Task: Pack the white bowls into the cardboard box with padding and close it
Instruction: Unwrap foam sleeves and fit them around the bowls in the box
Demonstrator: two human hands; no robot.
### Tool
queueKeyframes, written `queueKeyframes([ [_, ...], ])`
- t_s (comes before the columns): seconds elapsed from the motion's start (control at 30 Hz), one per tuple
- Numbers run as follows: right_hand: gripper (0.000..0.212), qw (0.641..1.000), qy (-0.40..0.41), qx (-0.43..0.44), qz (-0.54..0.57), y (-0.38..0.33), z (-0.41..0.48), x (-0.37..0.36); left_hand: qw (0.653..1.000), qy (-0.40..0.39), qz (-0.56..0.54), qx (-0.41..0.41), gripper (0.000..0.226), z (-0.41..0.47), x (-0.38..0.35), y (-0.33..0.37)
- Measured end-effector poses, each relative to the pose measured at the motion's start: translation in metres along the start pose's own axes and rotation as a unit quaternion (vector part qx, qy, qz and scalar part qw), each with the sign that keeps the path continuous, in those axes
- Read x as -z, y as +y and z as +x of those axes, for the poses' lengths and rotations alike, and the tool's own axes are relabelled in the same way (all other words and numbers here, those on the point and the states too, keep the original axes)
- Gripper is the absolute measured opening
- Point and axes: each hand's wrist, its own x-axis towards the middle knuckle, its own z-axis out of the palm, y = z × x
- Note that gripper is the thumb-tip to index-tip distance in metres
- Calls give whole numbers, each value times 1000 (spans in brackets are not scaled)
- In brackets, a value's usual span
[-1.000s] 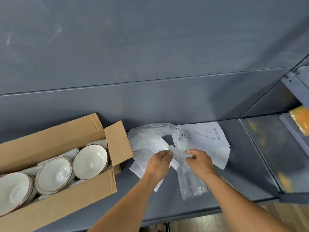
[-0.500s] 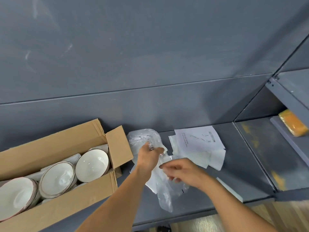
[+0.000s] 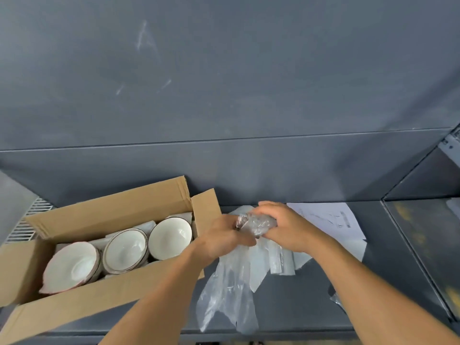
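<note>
An open cardboard box (image 3: 74, 310) lies at the left on a grey shelf, flaps up. Inside stand three white bowls with dark rims: one at the left (image 3: 72, 267), one in the middle (image 3: 124, 250), one at the right (image 3: 170, 235), with white padding sheets (image 3: 146, 226) between and behind them. Just right of the box, my left hand (image 3: 224, 241) and my right hand (image 3: 281, 226) both grip a bunched clear plastic bag (image 3: 258, 222). The rest of the bag (image 3: 226, 300) hangs down below my hands.
A printed white paper sheet (image 3: 331, 217) lies on the shelf (image 3: 373, 282) behind my right hand, with more white sheets (image 3: 281, 262) under my hands. A grey back wall rises behind. A second shelf section (image 3: 428, 245) adjoins at the right. A wire grille (image 3: 27, 220) shows at far left.
My hands came together and bunched the top of the plastic bag between them, lifting it slightly toward the box. The view shifted right, so the box sits further in.
</note>
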Motion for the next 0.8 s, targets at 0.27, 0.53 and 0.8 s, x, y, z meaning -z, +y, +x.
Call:
queueKeyframes([
  [0.27,15,893,36,-59,444,-31,13,-15,975,107,-180,-76,60,-5,10,-5],
  [0.53,33,796,149,-172,561,-65,38,-40,971,-10,-234,-51,45,-17,6,-9],
  [0.8,6,759,179,-180,600,-88,61,-53,977,-44,-197,65,26,-30,29,-37],
])
